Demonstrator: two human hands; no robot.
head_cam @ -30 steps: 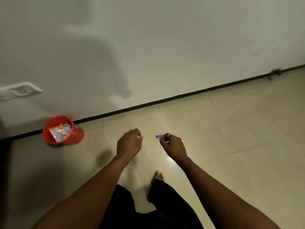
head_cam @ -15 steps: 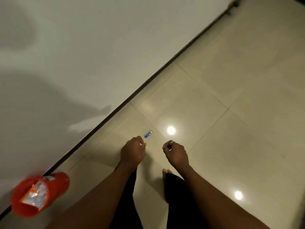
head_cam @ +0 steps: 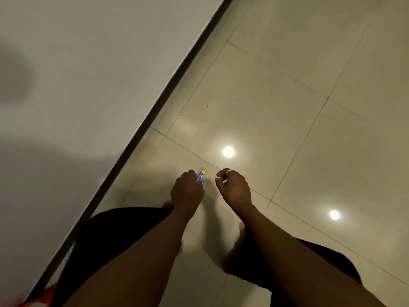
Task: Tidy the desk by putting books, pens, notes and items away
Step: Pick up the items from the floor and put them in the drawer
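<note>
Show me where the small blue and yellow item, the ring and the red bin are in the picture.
small blue and yellow item (head_cam: 201, 175): head view, on its blue body beside the left hand's fingers.
ring (head_cam: 229, 171): head view, on the band, right hand finger.
red bin (head_cam: 47, 294): head view, on the rim at the bottom left corner.

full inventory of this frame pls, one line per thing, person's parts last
blue and yellow item: 1, blue body with yellow end, small, at the left hand's fingertips; whether held or lying on the floor cannot be told
red container: 1, red-orange, bottom left corner, mostly cut off
floor: glossy beige tiles, two bright light reflections
wall: off-white, left side, dark skirting strip along its base
left hand: 1, fingers curled, beside the item
right hand: 1, curled, ring on one finger, something small and pale at its fingertips
legs: 2, black shorts, bare feet below the arms
</note>
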